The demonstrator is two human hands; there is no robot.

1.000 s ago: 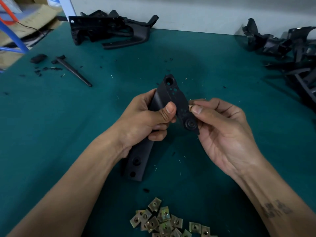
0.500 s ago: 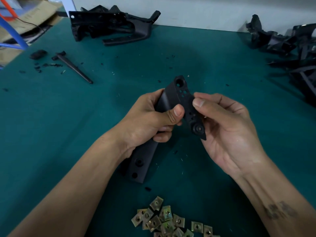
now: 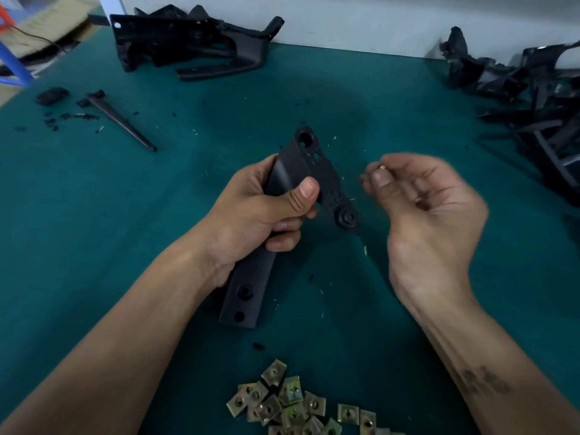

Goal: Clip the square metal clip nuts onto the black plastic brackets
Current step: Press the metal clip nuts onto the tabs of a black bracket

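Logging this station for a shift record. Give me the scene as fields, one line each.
surface: green table
left hand: grips a black bracket around its middle, above the table
right hand: apart from the bracket, blurred; fingers curled, pinching something small, unclear what
clip nuts: loose pile at the near edge
other brackets: heaps at far centre and far right
tool: thin dark spike, far left, amid black scraps
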